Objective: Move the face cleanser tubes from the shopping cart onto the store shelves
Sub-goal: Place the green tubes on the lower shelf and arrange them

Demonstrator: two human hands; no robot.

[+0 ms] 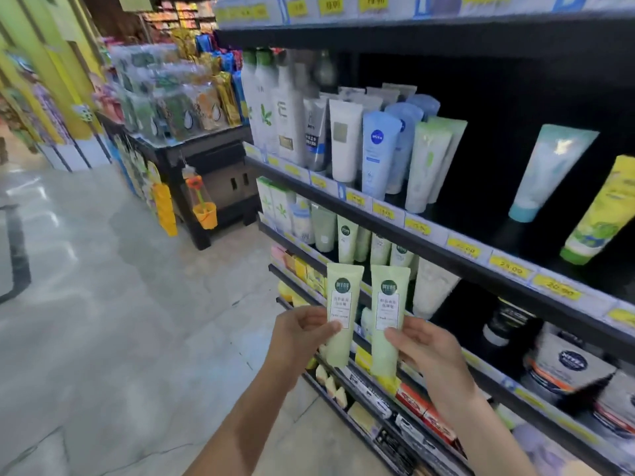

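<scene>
Pinching two flat, glossy pale-green tubes upright, one apiece, the left hand (302, 329) clamps thumb and fingers on the left tube (342, 304), the right hand (426, 348) on the right tube (388, 314), both before the black shelf rail (433, 249); matching green tubes (347, 238) stand behind, white and blue tubes (378, 149) on the shelf above

Head view. The left hand (302, 333) pinches one pale green cleanser tube (340, 314) by its lower half. The right hand (429, 352) pinches a second matching tube (388, 321) just beside it. Both stand upright, crimped ends up, with a narrow gap between them, in front of the store shelves (429, 249). Similar green tubes (347, 240) stand near the front edge of the shelf behind. Yellow price tags (510, 266) line the shelf edges.
</scene>
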